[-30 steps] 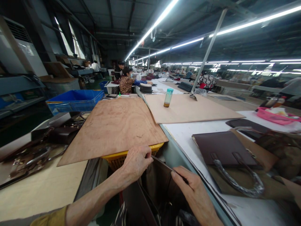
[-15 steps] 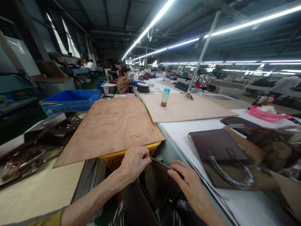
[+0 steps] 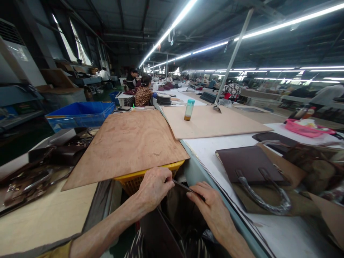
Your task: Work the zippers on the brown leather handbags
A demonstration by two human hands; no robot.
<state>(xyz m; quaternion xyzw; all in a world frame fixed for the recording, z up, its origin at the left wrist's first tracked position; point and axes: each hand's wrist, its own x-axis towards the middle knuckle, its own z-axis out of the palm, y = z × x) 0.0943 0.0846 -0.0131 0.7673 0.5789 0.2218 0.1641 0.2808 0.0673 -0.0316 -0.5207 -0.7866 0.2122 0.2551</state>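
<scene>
A dark brown bag (image 3: 185,206) is held over my lap, its mouth facing up toward me. My left hand (image 3: 157,184) pinches the bag's far top edge at its left end. Farther right on the same edge, my right hand (image 3: 208,199) grips it between thumb and fingers. The edge runs thin and straight between both hands. Much of the bag's lower part is in shadow or out of the picture. On the white-covered table to my right lies another brown handbag (image 3: 249,165), its handle (image 3: 276,204) wrapped in clear plastic.
Ahead, a plywood board (image 3: 134,143) rests over a yellow basket (image 3: 131,181). A teal-topped bottle (image 3: 189,110) stands on a tan board (image 3: 228,123). Bag parts (image 3: 53,154) lie at left, near a blue crate (image 3: 80,114). A pink basket (image 3: 306,129) sits at right. A co-worker (image 3: 143,95) sits beyond.
My right hand has moved slightly left along the bag's edge, closer to my left hand. The left hand keeps its pinch. The seated co-worker's head has turned away.
</scene>
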